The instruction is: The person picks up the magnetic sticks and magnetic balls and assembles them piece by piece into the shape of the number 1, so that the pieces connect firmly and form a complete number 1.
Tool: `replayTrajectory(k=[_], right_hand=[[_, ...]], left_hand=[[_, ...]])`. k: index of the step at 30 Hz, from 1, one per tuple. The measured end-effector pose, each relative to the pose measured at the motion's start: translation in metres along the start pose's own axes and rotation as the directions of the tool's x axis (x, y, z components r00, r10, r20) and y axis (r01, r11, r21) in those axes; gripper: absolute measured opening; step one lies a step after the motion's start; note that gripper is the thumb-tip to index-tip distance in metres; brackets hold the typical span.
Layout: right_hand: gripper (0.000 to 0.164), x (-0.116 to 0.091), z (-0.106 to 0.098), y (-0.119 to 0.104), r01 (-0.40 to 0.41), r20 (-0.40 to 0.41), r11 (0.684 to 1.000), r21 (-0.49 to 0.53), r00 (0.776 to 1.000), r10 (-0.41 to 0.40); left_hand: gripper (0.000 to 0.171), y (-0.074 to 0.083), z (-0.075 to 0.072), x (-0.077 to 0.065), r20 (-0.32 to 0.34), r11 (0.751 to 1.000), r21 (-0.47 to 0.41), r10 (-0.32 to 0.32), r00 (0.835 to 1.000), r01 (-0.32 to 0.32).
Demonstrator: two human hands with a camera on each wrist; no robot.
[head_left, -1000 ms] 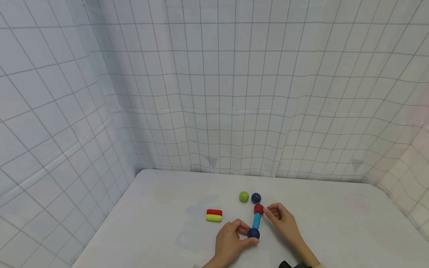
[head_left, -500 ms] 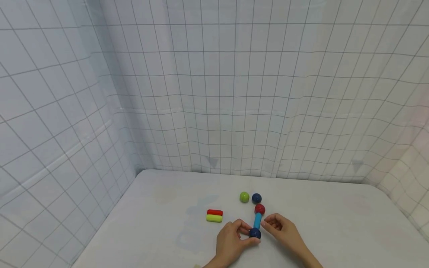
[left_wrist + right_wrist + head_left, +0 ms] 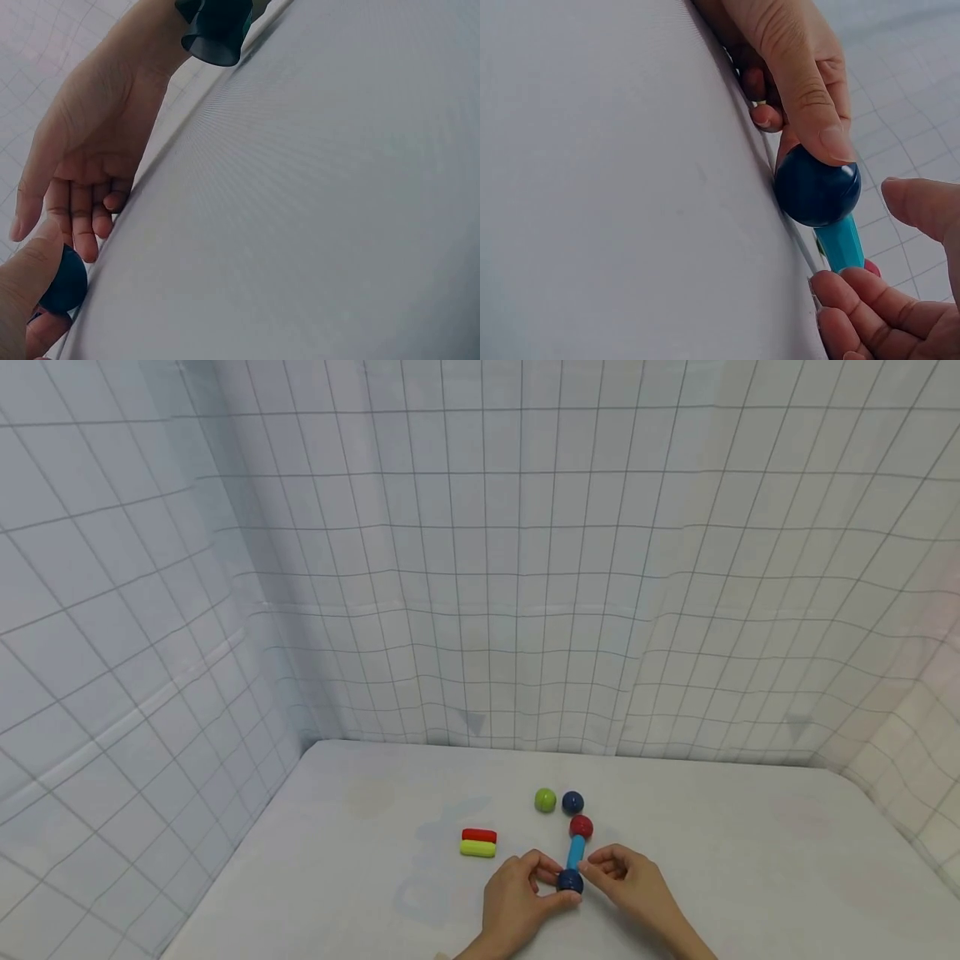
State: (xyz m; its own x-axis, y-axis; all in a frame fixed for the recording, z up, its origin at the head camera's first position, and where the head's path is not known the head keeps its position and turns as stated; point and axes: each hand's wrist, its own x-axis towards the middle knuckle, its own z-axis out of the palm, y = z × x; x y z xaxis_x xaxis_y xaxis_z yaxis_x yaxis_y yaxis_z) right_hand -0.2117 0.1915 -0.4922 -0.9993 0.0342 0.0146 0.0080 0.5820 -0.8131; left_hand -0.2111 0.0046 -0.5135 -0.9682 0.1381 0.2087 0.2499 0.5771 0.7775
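Note:
My left hand [image 3: 516, 897] pinches a glossy dark blue ball [image 3: 570, 882] between thumb and fingers, low on the white table. From that ball a light blue rod [image 3: 576, 852] runs away from me to a red ball [image 3: 581, 827], the three in one line. My right hand [image 3: 628, 881] is on the rod's right side, close to the dark blue ball. In the right wrist view, the right fingertips [image 3: 847, 281] lie beside the light blue rod [image 3: 841, 244], with the thumb held well apart. The left thumb presses the dark blue ball [image 3: 817, 187] from above.
Beyond the red ball sit a second dark blue ball [image 3: 573, 802] and a green ball [image 3: 545, 800]. A red rod [image 3: 479, 835] and a yellow-green rod [image 3: 477, 848] lie side by side to the left. Grid-patterned white curtains [image 3: 480, 610] stand behind the white table [image 3: 360, 877].
My right hand has moved from beside the red ball back along the rod toward the dark blue ball. The left hand keeps its pinch, almost unmoved.

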Motion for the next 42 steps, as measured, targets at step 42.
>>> replayTrajectory(k=[42], right_hand=[[0.033, -0.0024, 0.0015, -0.0035, 0.087, 0.167, 0.996, 0.027, 0.982, -0.09]], left_hand=[[0.044, 0.0008, 0.0063, 0.0008, -0.023, 0.999, 0.013, 0.051, 0.998, -0.051]])
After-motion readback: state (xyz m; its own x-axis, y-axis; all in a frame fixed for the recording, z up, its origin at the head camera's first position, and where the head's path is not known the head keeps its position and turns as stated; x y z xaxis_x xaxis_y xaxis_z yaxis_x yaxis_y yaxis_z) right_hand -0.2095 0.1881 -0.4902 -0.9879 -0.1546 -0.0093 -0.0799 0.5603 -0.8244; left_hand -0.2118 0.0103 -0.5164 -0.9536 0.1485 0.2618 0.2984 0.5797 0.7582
